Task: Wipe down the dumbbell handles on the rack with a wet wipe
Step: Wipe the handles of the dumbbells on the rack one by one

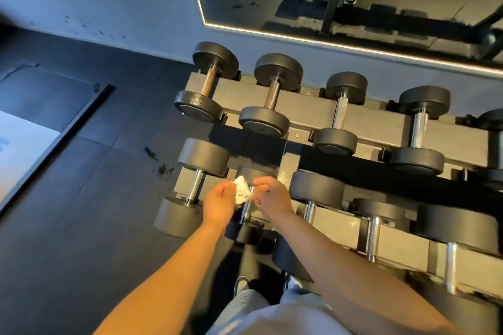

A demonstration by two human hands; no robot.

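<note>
While the left hand [220, 204] grips the crumpled wet wipe [241, 193] over a chrome dumbbell handle [245, 211] near the left end of the rack [302, 102], on its front row, the right hand [273, 198] curls its fingers against the wipe's edge; whether it pinches is unclear.

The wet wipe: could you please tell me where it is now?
In the head view the wet wipe is low centre, held between the left hand and right hand, above a chrome dumbbell handle on the rack, lower tier.
</note>
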